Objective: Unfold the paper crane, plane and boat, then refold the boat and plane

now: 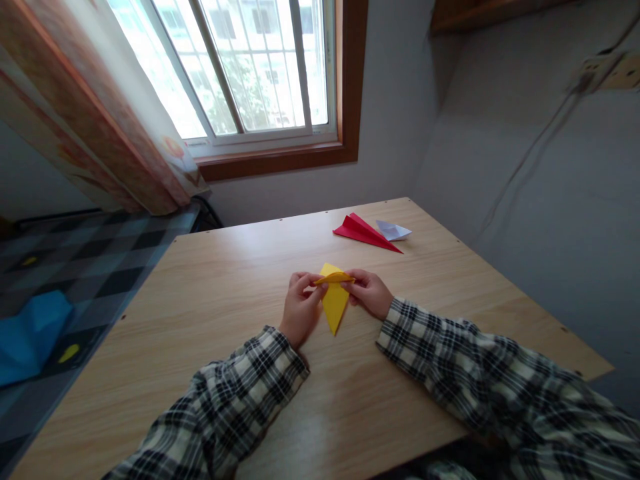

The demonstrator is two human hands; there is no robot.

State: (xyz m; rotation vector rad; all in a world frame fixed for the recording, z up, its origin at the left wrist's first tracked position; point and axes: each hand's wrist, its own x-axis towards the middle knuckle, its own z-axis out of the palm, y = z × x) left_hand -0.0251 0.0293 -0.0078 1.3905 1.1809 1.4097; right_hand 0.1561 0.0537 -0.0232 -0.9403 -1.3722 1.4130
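Yellow paper (335, 311), folded to a point, is held over a wooden tabletop (225, 293) in the head view, its crosswise fold pinched at either end by the fingers of the left hand (301, 303) and the right hand (372, 292). Beyond lie a red paper plane (365, 233) and folded white paper (394, 231).

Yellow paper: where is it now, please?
In the head view, the yellow paper is just below centre, held between the left hand and right hand, nearer the camera than the red paper plane.

Left grip (301, 305) and right grip (371, 292) face inward, both pinching.
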